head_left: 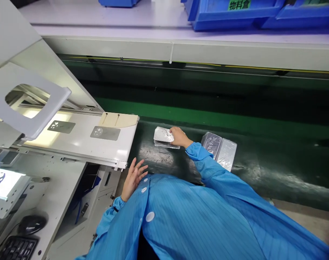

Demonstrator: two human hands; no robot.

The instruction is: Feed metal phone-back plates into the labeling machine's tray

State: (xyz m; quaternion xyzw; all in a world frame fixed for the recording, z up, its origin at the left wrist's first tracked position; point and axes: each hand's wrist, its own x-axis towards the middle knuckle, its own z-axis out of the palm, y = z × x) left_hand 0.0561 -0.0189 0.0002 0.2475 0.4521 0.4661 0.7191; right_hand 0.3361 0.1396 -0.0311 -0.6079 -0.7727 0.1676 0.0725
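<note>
The right arm is stretching far across the middle, its blue sleeve running from the near right up to the wrist. The right hand is lying palm down, fingers curling closed toward the left. The left arm is bending close to the body. The left hand is hovering, its fingers spreading loosely and pointing far.

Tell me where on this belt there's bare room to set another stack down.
The belt is bare right of the wrapped packs and on the far strip beyond them. A smaller bare patch lies between the left hand and the foil-wrapped stack the right hand holds. Crowded: the narrow gap from stack to packs, crossed by the sleeve.
</note>
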